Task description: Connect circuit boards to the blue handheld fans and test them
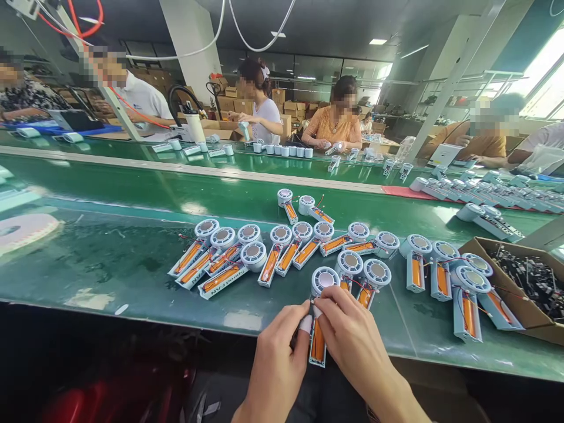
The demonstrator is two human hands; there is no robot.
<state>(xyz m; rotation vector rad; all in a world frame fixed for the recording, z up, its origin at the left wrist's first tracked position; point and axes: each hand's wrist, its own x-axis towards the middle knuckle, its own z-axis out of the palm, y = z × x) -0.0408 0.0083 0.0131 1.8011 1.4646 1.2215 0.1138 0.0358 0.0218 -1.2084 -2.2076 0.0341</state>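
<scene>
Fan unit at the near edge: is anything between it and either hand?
Nothing visible is in the way. The fingers of the left hand and right hand meet just below the round head of the fan unit. The neighbouring fan unit lies beyond, to the right.

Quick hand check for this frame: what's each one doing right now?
Left hand: closed at the neck of the nearest fan unit; exact pinch unclear.
Right hand: closed at the same spot; any small part pinched can't be told.
</scene>
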